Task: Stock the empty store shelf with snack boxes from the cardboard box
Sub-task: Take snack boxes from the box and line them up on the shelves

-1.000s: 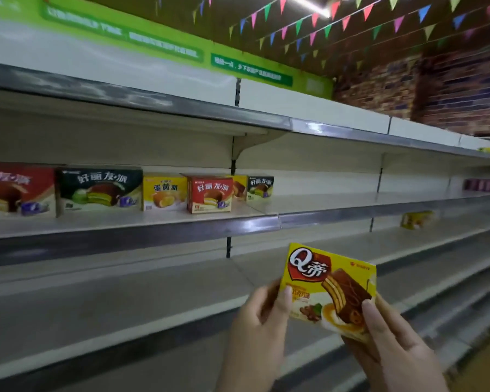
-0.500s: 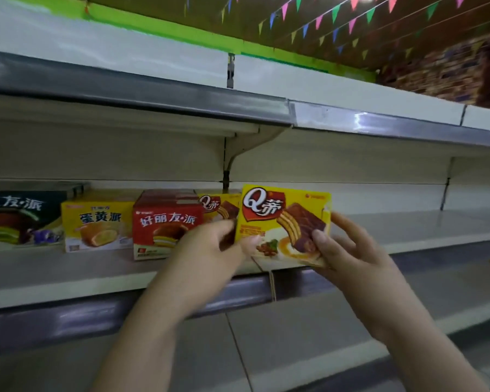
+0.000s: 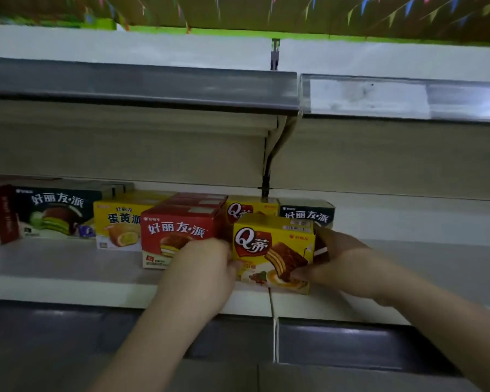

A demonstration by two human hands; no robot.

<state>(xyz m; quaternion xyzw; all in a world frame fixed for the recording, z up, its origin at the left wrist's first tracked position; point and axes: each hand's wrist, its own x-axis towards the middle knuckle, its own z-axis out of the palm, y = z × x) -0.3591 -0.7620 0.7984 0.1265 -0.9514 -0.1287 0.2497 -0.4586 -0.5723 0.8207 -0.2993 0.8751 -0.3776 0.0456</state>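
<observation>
Red box [image 3: 178, 236] (touching) beside held yellow box [image 3: 272, 250]

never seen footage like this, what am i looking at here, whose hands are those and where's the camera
There is no machine here. A person wears a wide-angle camera on their head, looking forward and down, so you see their own two bare hands reaching out from the bottom of the picture.

They stand at a store shelf. In a row on it, from the left: a red box at the edge of the picture, a dark green box, a yellow box and a red snack box. Behind, near the back wall, sit another yellow box and a dark box.

The left hand and right hand grip a yellow snack box with a chocolate cake picture by its two sides. Its base seems to sit at the shelf's front, right beside the red snack box.
</observation>
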